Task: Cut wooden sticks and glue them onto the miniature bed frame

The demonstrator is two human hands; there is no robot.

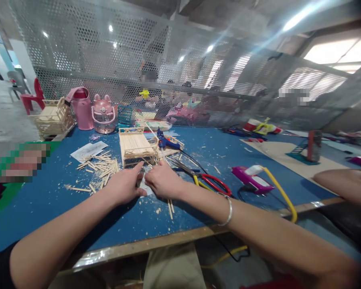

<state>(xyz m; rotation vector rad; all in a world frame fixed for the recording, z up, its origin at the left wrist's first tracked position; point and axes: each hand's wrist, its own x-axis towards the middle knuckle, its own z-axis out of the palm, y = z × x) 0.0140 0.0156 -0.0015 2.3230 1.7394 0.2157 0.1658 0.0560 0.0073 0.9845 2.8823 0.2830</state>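
Observation:
My left hand (124, 185) rests low over the table beside a small white paper (147, 188), its thumb and index finger spread apart. Close against it, my right hand (165, 181) is closed with the fingers curled in a pinch; what they hold is hidden. A bed-shaped frame of thin wooden sticks (136, 143) stands just beyond my hands. To the left lies a pile of short wooden sticks (105, 168). Two longer sticks (171, 208) lie below my right hand. Behind that hand sits a blue glue gun (165, 140).
Red-handled scissors (218, 182) and yellow-handled pliers (198, 180) lie right of my hands. Further right are a purple device (252, 180) with a yellow cable and another person's arm (345, 180). Pink bottles (83, 110) and another stick model (52, 116) stand at the back left.

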